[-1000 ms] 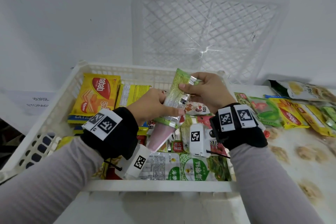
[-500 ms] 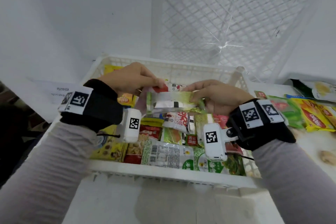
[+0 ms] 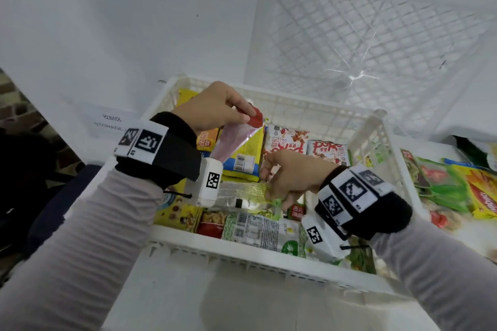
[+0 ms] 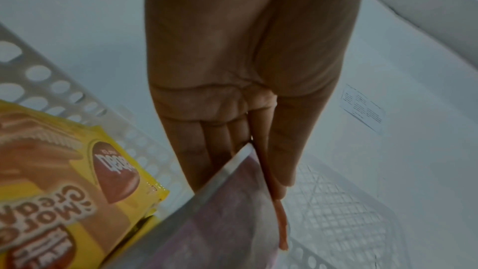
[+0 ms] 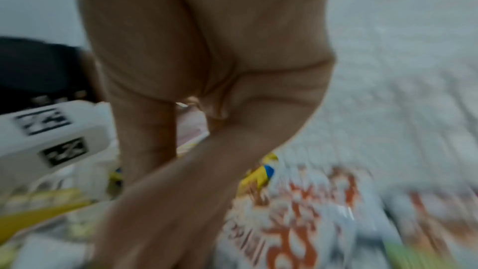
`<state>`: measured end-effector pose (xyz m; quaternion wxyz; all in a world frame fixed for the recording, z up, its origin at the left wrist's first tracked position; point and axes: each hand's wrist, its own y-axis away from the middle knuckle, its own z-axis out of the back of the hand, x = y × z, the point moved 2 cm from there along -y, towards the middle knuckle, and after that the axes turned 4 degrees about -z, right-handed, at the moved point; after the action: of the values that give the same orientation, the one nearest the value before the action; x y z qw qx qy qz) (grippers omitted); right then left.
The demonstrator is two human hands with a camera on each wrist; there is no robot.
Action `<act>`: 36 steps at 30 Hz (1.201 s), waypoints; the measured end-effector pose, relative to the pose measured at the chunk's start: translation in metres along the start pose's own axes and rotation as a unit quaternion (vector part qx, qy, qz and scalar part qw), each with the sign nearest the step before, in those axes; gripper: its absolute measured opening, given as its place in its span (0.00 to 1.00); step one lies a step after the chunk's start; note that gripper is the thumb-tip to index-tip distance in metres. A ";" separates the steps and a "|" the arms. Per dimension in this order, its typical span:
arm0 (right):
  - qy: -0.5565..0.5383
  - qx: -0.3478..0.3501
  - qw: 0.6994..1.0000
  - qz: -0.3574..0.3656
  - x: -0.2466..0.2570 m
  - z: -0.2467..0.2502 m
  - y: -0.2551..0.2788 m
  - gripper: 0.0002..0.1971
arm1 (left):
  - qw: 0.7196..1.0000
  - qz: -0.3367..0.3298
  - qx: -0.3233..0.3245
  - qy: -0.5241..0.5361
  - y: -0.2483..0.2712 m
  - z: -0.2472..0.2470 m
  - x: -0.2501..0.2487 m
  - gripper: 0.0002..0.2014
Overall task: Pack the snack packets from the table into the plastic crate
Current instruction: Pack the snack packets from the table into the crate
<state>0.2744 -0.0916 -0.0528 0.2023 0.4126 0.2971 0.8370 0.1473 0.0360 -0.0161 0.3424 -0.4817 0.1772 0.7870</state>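
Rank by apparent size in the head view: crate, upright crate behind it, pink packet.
1. crate and upright crate: alike, nearness unsure.
2. pink packet, pinched by left hand.

Both arms wear pale grey sleeves (image 3: 67,247) and black wristbands (image 3: 174,153) with square-coded tags; white camera units (image 3: 208,183) hang below, apparently trailing thin black cords.

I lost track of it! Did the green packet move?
Yes: the green packet came down, from raised above the white crate to lying flat inside it.
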 end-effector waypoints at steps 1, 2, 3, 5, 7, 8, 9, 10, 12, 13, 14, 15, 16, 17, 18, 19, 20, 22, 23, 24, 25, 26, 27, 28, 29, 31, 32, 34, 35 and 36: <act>0.084 -0.047 0.995 0.014 0.003 0.000 0.003 0.13 | 1.000 -0.004 0.002 -0.008 0.000 -0.001 0.000 0.10; 0.176 -0.103 0.978 0.039 0.007 0.000 0.007 0.12 | 1.000 -0.009 0.001 -0.013 0.000 -0.001 0.000 0.10; 0.261 -0.160 0.950 0.071 0.012 0.001 0.011 0.12 | 1.000 -0.012 -0.001 -0.017 -0.001 -0.002 0.000 0.11; 0.357 -0.227 0.893 0.156 0.020 0.001 0.018 0.11 | 1.000 -0.017 -0.011 -0.018 -0.002 -0.001 0.000 0.11; 0.393 -0.185 0.867 0.245 0.024 -0.004 0.023 0.13 | 0.999 -0.023 -0.021 -0.013 -0.001 0.000 -0.001 0.11; 0.409 -0.142 0.858 0.277 0.025 -0.009 0.025 0.17 | 0.999 -0.024 -0.028 -0.009 -0.001 0.001 -0.001 0.12; 0.427 -0.101 0.847 0.299 0.024 -0.015 0.026 0.22 | 0.999 -0.024 -0.035 -0.007 -0.001 0.002 -0.001 0.12; 0.449 -0.070 0.835 0.310 0.022 -0.022 0.027 0.27 | 0.999 -0.024 -0.041 -0.009 -0.001 0.002 -0.001 0.13; 0.499 -0.036 0.807 0.314 0.018 -0.036 0.027 0.34 | 0.998 -0.022 -0.048 -0.015 -0.001 0.003 0.000 0.13; 0.516 -0.031 0.799 0.307 0.015 -0.041 0.027 0.35 | 0.998 -0.023 -0.048 -0.015 -0.001 0.003 0.000 0.13; 0.524 -0.030 0.797 0.299 0.014 -0.046 0.026 0.36 | 0.999 -0.023 -0.047 -0.015 -0.001 0.003 0.000 0.12; 0.525 -0.031 0.798 0.294 0.012 -0.050 0.025 0.37 | 0.999 -0.022 -0.046 -0.016 -0.001 0.003 -0.001 0.12; 0.521 -0.031 0.801 0.294 0.011 -0.054 0.024 0.36 | 0.999 -0.021 -0.045 -0.018 -0.001 0.002 -0.001 0.12; 0.521 -0.032 0.801 0.293 0.010 -0.058 0.023 0.36 | 0.999 -0.020 -0.043 -0.019 -0.001 0.002 -0.001 0.12; 0.526 -0.033 0.800 0.287 0.009 -0.061 0.021 0.35 | 0.999 -0.019 -0.040 -0.019 -0.001 0.002 -0.001 0.12; 0.534 -0.031 0.799 0.275 0.008 -0.063 0.020 0.35 | 0.999 -0.017 -0.035 -0.018 -0.001 0.001 -0.001 0.12; 0.540 -0.025 0.800 0.260 0.007 -0.064 0.018 0.35 | 0.999 -0.014 -0.028 -0.016 -0.001 0.000 -0.001 0.12; 0.529 0.003 0.816 0.233 0.007 -0.061 0.015 0.38 | 1.000 -0.009 -0.010 -0.009 0.001 -0.002 -0.001 0.13; 0.508 0.016 0.829 0.234 0.009 -0.059 0.015 0.38 | 1.000 -0.005 -0.002 -0.004 0.002 -0.002 -0.001 0.15; 0.474 0.019 0.845 0.249 0.012 -0.056 0.015 0.37 | 1.000 0.000 0.004 0.004 0.002 -0.002 -0.001 0.17; 0.420 0.005 0.866 0.271 0.015 -0.050 0.016 0.33 | 1.000 0.007 0.006 0.014 0.003 -0.002 -0.001 0.19; 0.350 -0.027 0.891 0.286 0.019 -0.041 0.018 0.26 | 1.000 0.016 0.001 0.027 0.003 -0.001 0.000 0.22; 0.273 -0.072 0.916 0.284 0.022 -0.030 0.020 0.20 | 0.999 0.026 -0.010 0.039 0.003 0.000 0.000 0.25; 0.189 -0.124 0.936 0.269 0.022 -0.017 0.022 0.18 | 0.998 0.035 -0.027 0.050 0.002 0.000 0.000 0.26; 0.107 -0.182 0.945 0.248 0.020 -0.004 0.022 0.18 | 0.996 0.043 -0.046 0.059 0.002 0.001 0.000 0.25; -0.053 -0.258 0.944 0.200 0.012 0.017 0.019 0.18 | 0.993 0.053 -0.070 0.076 0.002 0.002 -0.001 0.24; -0.122 -0.262 0.939 0.185 0.008 0.023 0.018 0.16 | 0.992 0.054 -0.068 0.086 0.002 0.001 -0.002 0.24; -0.219 -0.202 0.938 0.180 0.003 0.027 0.014 0.12 | 0.991 0.052 -0.046 0.117 0.003 -0.003 -0.006 0.22; -0.248 -0.151 0.939 0.185 0.001 0.028 0.012 0.12 | 0.989 0.051 -0.035 0.133 0.004 -0.006 -0.009 0.20; -0.270 -0.102 0.937 0.195 0.000 0.027 0.011 0.13 | 0.988 0.052 -0.026 0.143 0.006 -0.010 -0.013 0.19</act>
<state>0.2957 -0.0909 -0.0324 0.1490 0.6500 0.0584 0.7429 0.1531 0.0212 -0.0097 0.2596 -0.5881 0.2289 0.7310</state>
